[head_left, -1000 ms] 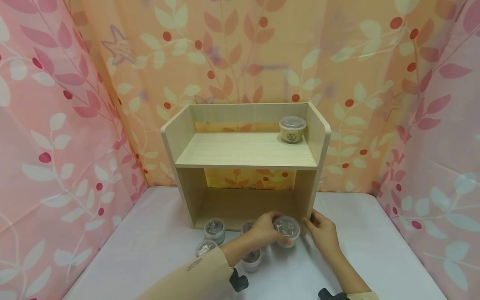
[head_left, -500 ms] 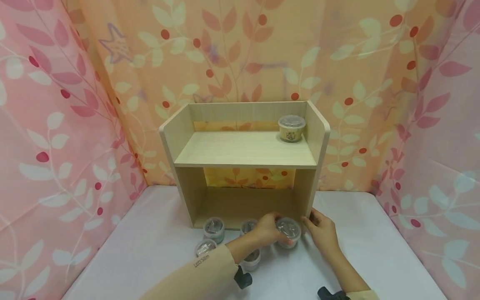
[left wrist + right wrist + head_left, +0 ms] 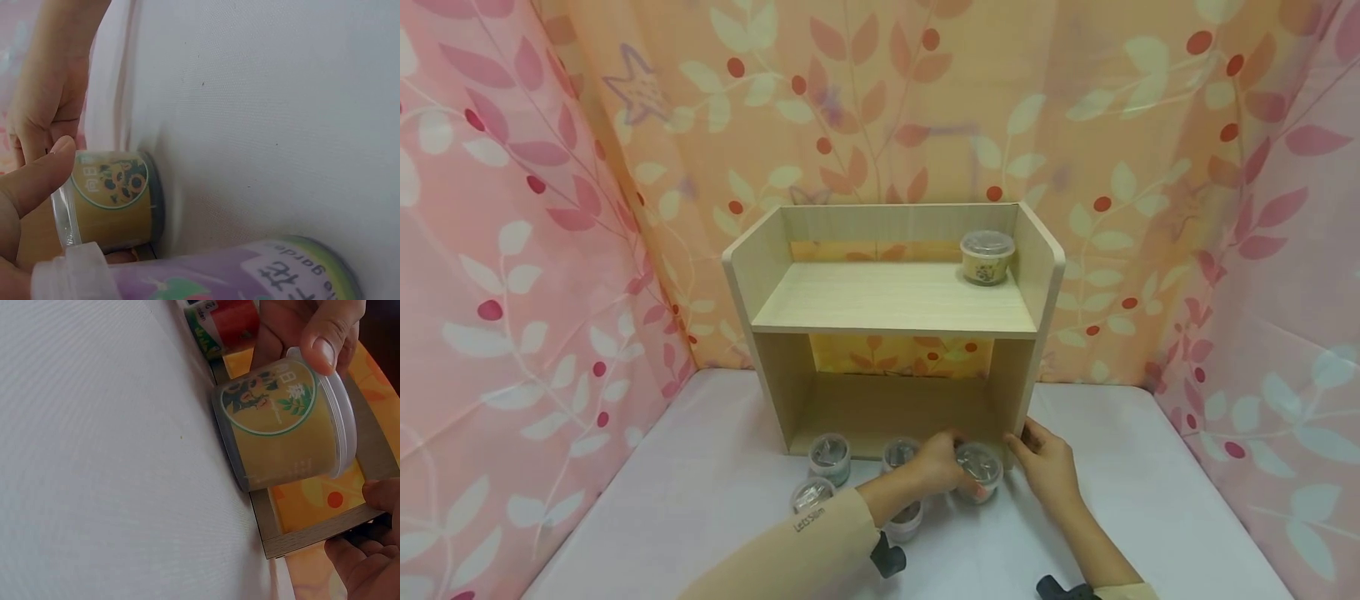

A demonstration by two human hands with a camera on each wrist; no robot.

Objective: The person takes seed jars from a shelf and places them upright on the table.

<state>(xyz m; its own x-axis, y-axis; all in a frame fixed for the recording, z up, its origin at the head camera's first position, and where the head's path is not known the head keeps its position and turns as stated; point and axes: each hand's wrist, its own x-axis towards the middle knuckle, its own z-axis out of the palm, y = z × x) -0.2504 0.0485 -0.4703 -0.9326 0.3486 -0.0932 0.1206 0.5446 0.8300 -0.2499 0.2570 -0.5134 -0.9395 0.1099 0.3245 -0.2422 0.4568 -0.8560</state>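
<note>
In the head view my left hand (image 3: pixel 942 464) holds a round plastic tub (image 3: pixel 981 465) with a clear lid, at the lower right front of a wooden shelf unit (image 3: pixel 891 300). The right wrist view shows the tub's yellow contents and flower label (image 3: pixel 269 400), the left thumb at its lid and the other fingers behind it. My right hand (image 3: pixel 1047 467) grips the front edge of the shelf's right side panel, thumb in front. From the left wrist camera, the tub (image 3: pixel 115 200) stands upright, its base close to the white tabletop, beside a purple-labelled tub (image 3: pixel 200 275).
A similar yellow tub (image 3: pixel 987 258) stands on the upper shelf at the right. Several lidded tubs, including one at the left (image 3: pixel 830 458), stand before the lower compartment, some partly behind the left forearm. Patterned curtains (image 3: pixel 887 100) surround the white table (image 3: pixel 715 433).
My left hand and its tub have shifted slightly to the right and toward me. The right hand keeps its hold on the side panel.
</note>
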